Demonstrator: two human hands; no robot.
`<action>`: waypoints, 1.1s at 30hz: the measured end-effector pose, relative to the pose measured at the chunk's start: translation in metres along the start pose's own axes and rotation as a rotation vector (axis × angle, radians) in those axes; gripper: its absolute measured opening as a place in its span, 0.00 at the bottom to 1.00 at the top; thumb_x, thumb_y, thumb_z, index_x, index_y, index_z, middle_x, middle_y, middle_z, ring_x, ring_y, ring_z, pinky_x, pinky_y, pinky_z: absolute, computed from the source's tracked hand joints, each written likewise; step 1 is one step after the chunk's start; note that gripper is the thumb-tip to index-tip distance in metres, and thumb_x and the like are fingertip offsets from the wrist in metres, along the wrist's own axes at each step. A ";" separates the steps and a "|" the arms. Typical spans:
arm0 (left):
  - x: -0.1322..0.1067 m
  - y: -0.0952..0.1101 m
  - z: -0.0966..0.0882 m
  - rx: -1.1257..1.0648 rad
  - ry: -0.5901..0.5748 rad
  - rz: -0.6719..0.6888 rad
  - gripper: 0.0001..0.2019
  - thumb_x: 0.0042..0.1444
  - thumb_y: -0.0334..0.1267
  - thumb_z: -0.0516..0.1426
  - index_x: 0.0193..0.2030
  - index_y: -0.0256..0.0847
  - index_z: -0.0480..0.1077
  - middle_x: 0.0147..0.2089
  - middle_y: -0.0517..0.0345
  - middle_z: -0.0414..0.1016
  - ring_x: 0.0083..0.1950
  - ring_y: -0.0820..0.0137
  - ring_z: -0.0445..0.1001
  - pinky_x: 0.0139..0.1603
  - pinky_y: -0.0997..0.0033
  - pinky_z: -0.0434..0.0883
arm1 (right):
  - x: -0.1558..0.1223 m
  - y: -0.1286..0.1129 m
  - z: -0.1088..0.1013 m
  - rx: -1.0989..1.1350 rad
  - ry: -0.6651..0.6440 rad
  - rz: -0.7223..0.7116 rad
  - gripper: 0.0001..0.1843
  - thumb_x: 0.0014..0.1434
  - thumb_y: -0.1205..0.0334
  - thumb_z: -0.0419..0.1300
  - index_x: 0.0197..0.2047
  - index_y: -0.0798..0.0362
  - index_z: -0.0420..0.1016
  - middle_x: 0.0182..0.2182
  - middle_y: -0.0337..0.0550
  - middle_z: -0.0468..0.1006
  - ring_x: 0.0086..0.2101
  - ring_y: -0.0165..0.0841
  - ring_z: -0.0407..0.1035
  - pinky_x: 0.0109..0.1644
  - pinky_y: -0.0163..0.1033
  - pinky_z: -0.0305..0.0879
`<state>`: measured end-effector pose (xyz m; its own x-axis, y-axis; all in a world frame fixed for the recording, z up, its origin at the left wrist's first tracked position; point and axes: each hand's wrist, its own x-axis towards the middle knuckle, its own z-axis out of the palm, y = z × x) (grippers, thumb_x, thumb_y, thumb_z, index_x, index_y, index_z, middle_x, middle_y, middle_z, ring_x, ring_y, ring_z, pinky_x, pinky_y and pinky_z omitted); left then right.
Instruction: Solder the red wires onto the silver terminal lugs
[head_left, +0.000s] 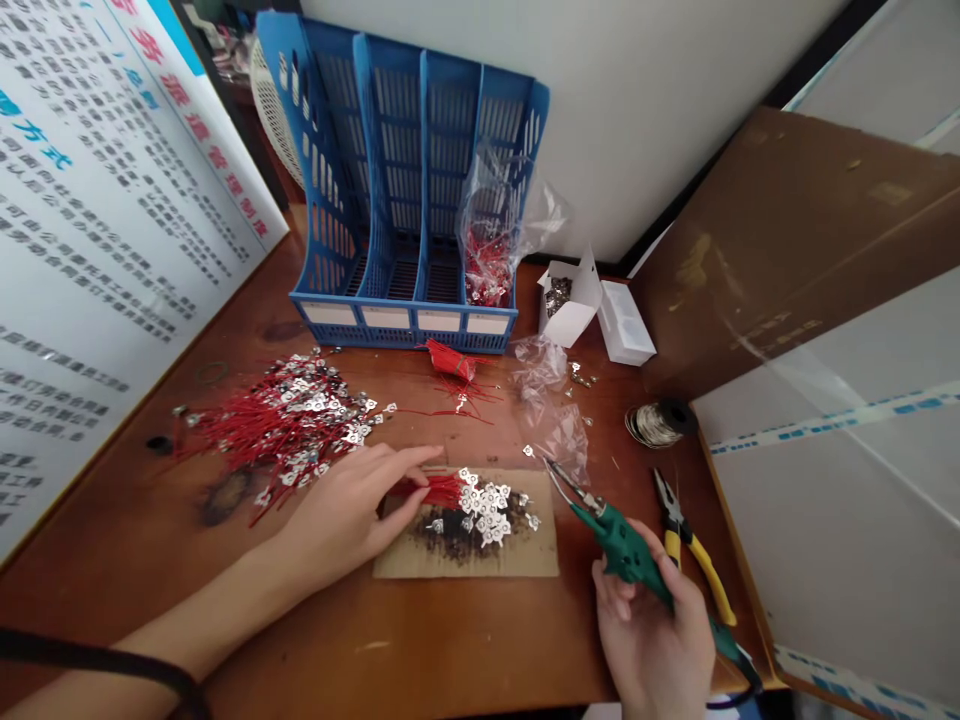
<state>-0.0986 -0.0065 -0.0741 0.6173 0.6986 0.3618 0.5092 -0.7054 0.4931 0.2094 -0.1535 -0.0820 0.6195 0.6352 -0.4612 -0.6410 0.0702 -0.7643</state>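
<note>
The left hand (349, 525) is held half open, its fingers (420, 462) laid on a bundle of red wires (442, 490) ending in metal terminals (484, 510), which lie on a piece of cardboard (529, 560). Green-handled needle-nose pliers (622, 545) are gripped firmly in the curled right hand (649, 640), their tips just beside the cardboard.

A blue plastic magazine holder (405, 200) with four slots stands at the back of the wooden desk (420, 650). A clear plastic bag (487, 250) of red wires leans against its right side. Nearby sit an open white carton (570, 305) holding small metal pieces and a white plastic box (624, 322). A spool of fine wire (660, 422) and yellow-handled pliers (694, 560) lie toward the right, and a printed board (112, 250) leans at the left.
</note>
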 end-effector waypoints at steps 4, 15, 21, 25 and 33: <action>0.000 0.002 -0.001 -0.007 0.017 0.008 0.23 0.77 0.35 0.56 0.75 0.52 0.65 0.49 0.65 0.85 0.47 0.67 0.82 0.53 0.64 0.74 | -0.001 0.001 0.000 -0.015 -0.044 -0.040 0.26 0.41 0.44 0.84 0.41 0.49 0.91 0.28 0.38 0.73 0.22 0.22 0.57 0.25 0.29 0.65; -0.007 0.002 -0.015 -0.109 -0.084 -0.047 0.25 0.78 0.37 0.53 0.80 0.49 0.62 0.53 0.55 0.83 0.48 0.67 0.83 0.54 0.68 0.80 | -0.002 0.004 -0.002 -0.054 -0.141 -0.111 0.22 0.50 0.44 0.82 0.43 0.49 0.91 0.26 0.39 0.72 0.22 0.23 0.59 0.25 0.28 0.65; -0.023 -0.001 -0.022 -0.175 -0.169 0.011 0.29 0.78 0.37 0.55 0.82 0.56 0.58 0.49 0.61 0.83 0.45 0.70 0.84 0.48 0.75 0.80 | -0.002 0.014 -0.015 -0.154 -0.260 -0.179 0.20 0.56 0.46 0.79 0.47 0.49 0.91 0.32 0.44 0.78 0.23 0.26 0.66 0.23 0.28 0.63; -0.033 0.004 -0.020 -0.190 -0.145 0.007 0.31 0.77 0.35 0.54 0.82 0.55 0.57 0.47 0.62 0.83 0.44 0.71 0.84 0.50 0.76 0.81 | -0.005 0.020 -0.018 -0.320 -0.421 -0.219 0.21 0.62 0.48 0.75 0.55 0.49 0.92 0.28 0.41 0.73 0.22 0.28 0.68 0.22 0.30 0.63; -0.035 0.008 -0.012 -0.200 -0.109 0.035 0.31 0.78 0.32 0.54 0.83 0.55 0.56 0.47 0.62 0.83 0.46 0.70 0.83 0.54 0.75 0.80 | -0.004 0.018 0.002 -0.482 -0.611 -0.194 0.19 0.65 0.46 0.73 0.53 0.47 0.93 0.24 0.42 0.73 0.18 0.32 0.70 0.19 0.31 0.63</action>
<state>-0.1227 -0.0351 -0.0733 0.6989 0.6495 0.2994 0.3642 -0.6835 0.6326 0.1944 -0.1537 -0.0927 0.2527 0.9644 -0.0781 -0.1945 -0.0284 -0.9805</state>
